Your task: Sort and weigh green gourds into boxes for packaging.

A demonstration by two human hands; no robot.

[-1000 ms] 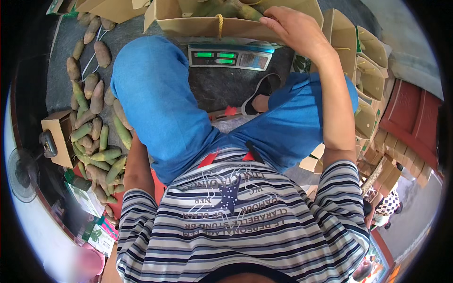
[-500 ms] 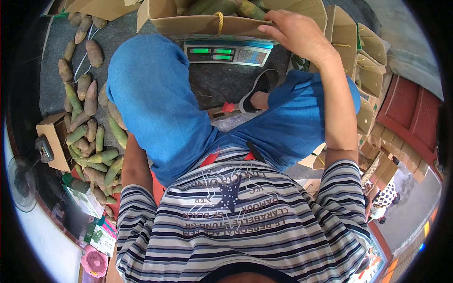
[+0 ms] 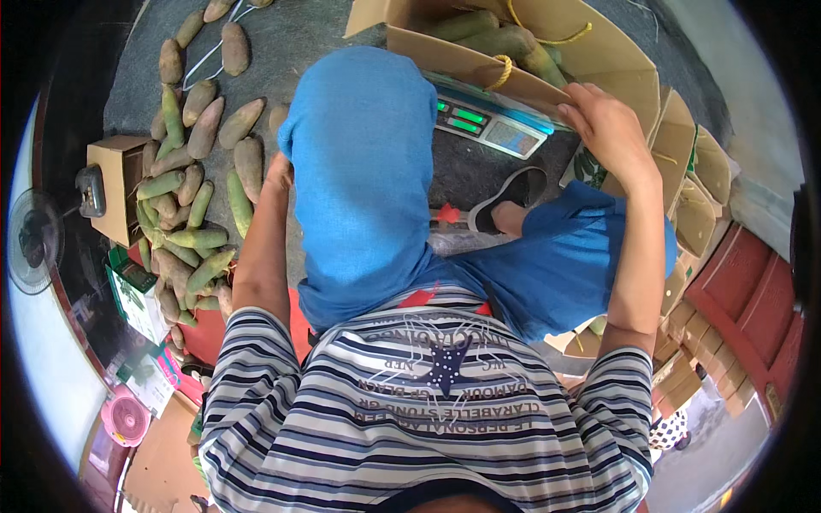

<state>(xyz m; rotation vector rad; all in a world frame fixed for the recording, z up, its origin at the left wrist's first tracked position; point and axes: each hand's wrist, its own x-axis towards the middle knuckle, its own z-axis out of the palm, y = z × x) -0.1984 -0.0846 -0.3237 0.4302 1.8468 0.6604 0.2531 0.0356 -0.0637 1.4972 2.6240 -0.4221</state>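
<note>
My right hand [image 3: 605, 132] is closed over the near rim of an open cardboard box [image 3: 453, 53], at its right corner. Inside the box lie several thick green-brown radishes [image 3: 513, 43]; a yellow cord handle [image 3: 500, 72] loops through its near wall. Under the box is a weighing scale [image 3: 492, 128] with lit green displays. My left hand [image 3: 282, 173] reaches down beside my left knee, mostly hidden by it, so its fingers and any hold cannot be made out. Nearest to it are long brownish radishes [image 3: 249, 169] on the dark floor.
A pile of radishes [image 3: 184, 231] spreads over the floor at left, by a small cardboard box [image 3: 115, 192] and a fan [image 3: 36, 241]. More open cardboard boxes [image 3: 671, 141] line the right side. My shoe [image 3: 509, 198] stands near the scale. A pink fan [image 3: 126, 419] is at lower left.
The view has swung left, so the box and scale appear farther right. My left arm has moved forward, and its hand now shows beside the knee. My right hand remains on the box rim.
</note>
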